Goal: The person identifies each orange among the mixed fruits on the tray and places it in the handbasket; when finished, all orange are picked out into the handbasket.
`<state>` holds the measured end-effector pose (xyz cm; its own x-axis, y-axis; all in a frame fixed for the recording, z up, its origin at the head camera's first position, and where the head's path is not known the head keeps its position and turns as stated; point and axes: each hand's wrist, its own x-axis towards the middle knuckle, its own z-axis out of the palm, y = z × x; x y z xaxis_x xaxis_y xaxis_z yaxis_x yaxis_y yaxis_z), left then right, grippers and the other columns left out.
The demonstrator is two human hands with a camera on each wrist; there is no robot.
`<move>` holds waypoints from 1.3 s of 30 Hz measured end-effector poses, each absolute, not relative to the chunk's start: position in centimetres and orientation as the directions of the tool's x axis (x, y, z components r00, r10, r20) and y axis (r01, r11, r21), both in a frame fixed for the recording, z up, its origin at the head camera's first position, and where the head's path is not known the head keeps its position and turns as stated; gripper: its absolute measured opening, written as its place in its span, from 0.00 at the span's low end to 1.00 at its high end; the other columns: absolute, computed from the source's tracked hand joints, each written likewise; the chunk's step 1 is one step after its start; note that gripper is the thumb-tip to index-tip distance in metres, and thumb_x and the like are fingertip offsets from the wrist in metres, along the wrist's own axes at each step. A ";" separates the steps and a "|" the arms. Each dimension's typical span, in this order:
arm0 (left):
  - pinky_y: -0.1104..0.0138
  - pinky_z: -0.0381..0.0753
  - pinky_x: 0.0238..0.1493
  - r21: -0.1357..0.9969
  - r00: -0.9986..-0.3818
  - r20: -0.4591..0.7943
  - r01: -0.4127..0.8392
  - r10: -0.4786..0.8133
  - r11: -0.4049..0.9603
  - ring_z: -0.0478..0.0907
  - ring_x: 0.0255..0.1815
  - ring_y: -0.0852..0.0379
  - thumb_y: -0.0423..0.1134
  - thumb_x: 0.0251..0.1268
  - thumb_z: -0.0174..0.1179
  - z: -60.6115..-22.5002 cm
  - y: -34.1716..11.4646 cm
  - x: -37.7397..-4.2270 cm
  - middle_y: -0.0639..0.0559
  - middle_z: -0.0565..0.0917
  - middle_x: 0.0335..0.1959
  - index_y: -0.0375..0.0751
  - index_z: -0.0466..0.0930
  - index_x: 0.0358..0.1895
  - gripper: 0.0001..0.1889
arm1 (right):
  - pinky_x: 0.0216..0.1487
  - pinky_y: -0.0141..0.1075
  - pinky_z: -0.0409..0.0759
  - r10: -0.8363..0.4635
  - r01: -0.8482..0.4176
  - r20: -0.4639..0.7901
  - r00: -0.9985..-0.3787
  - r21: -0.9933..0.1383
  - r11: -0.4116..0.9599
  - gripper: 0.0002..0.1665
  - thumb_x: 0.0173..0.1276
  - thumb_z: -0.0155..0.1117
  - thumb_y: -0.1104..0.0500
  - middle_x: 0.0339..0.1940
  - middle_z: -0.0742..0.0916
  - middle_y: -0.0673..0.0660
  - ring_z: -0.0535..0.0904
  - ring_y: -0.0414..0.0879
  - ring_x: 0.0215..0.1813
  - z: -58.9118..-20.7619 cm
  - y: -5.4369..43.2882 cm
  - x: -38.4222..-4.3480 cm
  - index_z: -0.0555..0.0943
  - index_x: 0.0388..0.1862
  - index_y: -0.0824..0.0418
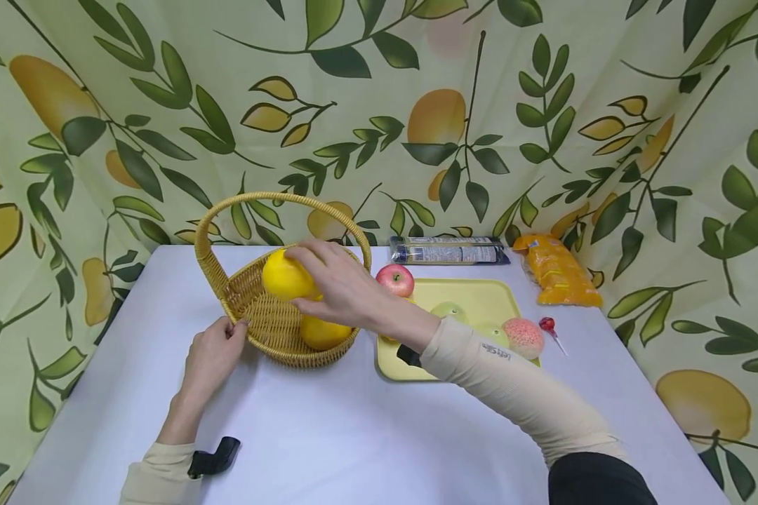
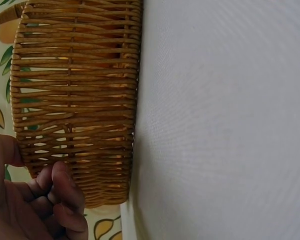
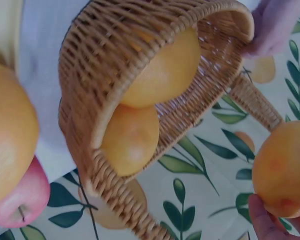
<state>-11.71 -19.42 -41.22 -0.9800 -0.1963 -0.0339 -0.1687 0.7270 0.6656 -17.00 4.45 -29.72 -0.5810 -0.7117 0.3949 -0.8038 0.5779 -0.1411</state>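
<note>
A wicker basket (image 1: 268, 315) with a tall arched handle stands on the table. My left hand (image 1: 211, 358) grips its near left rim, and in the left wrist view the fingers of this hand (image 2: 45, 200) lie against the woven side. Above the basket opening, my right hand (image 1: 347, 284) holds a round yellow-orange fruit (image 1: 286, 275), which appears at the right edge of the right wrist view (image 3: 285, 167). Inside the basket lie two similar fruits, the larger-looking fruit (image 3: 165, 72) beside the other fruit (image 3: 130, 137); the head view partly hides them.
Right of the basket is a yellow tray (image 1: 486, 298) bearing a red apple (image 1: 396, 280), pale green fruits (image 1: 495, 334), a pink speckled ball (image 1: 523, 338) and another yellow-orange fruit (image 3: 10, 135). Beyond lie a lollipop (image 1: 547, 325), an orange packet (image 1: 562, 273) and a long clear-and-dark package (image 1: 448, 251).
</note>
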 end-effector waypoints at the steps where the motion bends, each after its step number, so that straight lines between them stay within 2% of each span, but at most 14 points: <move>1: 0.66 0.61 0.19 0.664 -0.980 -0.035 -0.169 -0.196 0.728 0.63 0.19 0.56 0.50 0.75 0.41 -41.3 -19.4 -11.7 0.52 0.67 0.17 0.40 0.66 0.28 0.20 | 0.63 0.39 0.72 -0.724 -0.806 0.376 -0.578 -0.126 0.578 0.36 0.62 0.67 0.47 0.65 0.76 0.54 0.73 0.49 0.62 -29.9 4.0 -17.1 0.69 0.67 0.55; 8: 0.66 0.62 0.19 0.660 -0.981 -0.036 -0.166 -0.190 0.733 0.64 0.19 0.55 0.50 0.75 0.41 -41.3 -19.6 -11.8 0.51 0.68 0.18 0.39 0.67 0.28 0.20 | 0.60 0.38 0.76 -0.784 -0.807 0.218 -0.582 -0.040 0.589 0.35 0.65 0.65 0.45 0.69 0.73 0.58 0.72 0.51 0.64 -31.1 1.4 -17.4 0.69 0.70 0.47; 14: 0.66 0.62 0.20 0.665 -0.982 -0.039 -0.164 -0.185 0.729 0.64 0.20 0.55 0.50 0.75 0.41 -41.3 -19.7 -11.7 0.51 0.68 0.18 0.39 0.67 0.28 0.20 | 0.66 0.37 0.72 -0.823 -0.830 0.143 -0.549 0.022 0.557 0.36 0.63 0.67 0.45 0.66 0.77 0.53 0.74 0.48 0.63 -32.5 -0.2 -17.6 0.69 0.69 0.50; 18: 0.66 0.62 0.20 0.661 -0.983 -0.030 -0.155 -0.180 0.734 0.64 0.20 0.55 0.51 0.75 0.41 -41.3 -19.7 -11.8 0.51 0.68 0.18 0.39 0.67 0.28 0.21 | 0.68 0.37 0.70 -0.824 -0.825 0.078 -0.561 0.028 0.564 0.35 0.64 0.68 0.46 0.65 0.77 0.51 0.74 0.48 0.64 -33.5 -0.8 -17.6 0.69 0.68 0.51; 22: 0.66 0.62 0.20 0.661 -0.983 -0.030 -0.157 -0.182 0.734 0.64 0.20 0.55 0.51 0.74 0.41 -41.4 -19.7 -11.8 0.51 0.68 0.18 0.39 0.67 0.28 0.21 | 0.68 0.37 0.70 -0.826 -0.825 0.012 -0.563 0.042 0.563 0.35 0.64 0.67 0.47 0.65 0.77 0.54 0.75 0.48 0.64 -34.1 -1.2 -17.5 0.69 0.69 0.50; 32: 0.65 0.62 0.20 0.663 -0.982 -0.040 -0.166 -0.186 0.730 0.65 0.20 0.54 0.51 0.75 0.42 -41.3 -19.8 -11.9 0.51 0.69 0.18 0.39 0.67 0.28 0.20 | 0.67 0.37 0.71 -0.832 -0.833 -0.072 -0.550 0.109 0.542 0.38 0.65 0.67 0.46 0.63 0.78 0.54 0.77 0.47 0.61 -34.6 -1.8 -17.3 0.66 0.71 0.51; 39: 0.65 0.62 0.20 0.663 -0.982 -0.054 -0.173 -0.184 0.729 0.66 0.21 0.55 0.51 0.75 0.41 -41.2 -19.8 -11.8 0.50 0.69 0.19 0.39 0.68 0.29 0.20 | 0.66 0.37 0.72 -0.843 -0.850 -0.109 -0.526 0.090 0.519 0.31 0.68 0.64 0.51 0.62 0.78 0.55 0.78 0.48 0.60 -34.6 -1.9 -17.2 0.69 0.69 0.50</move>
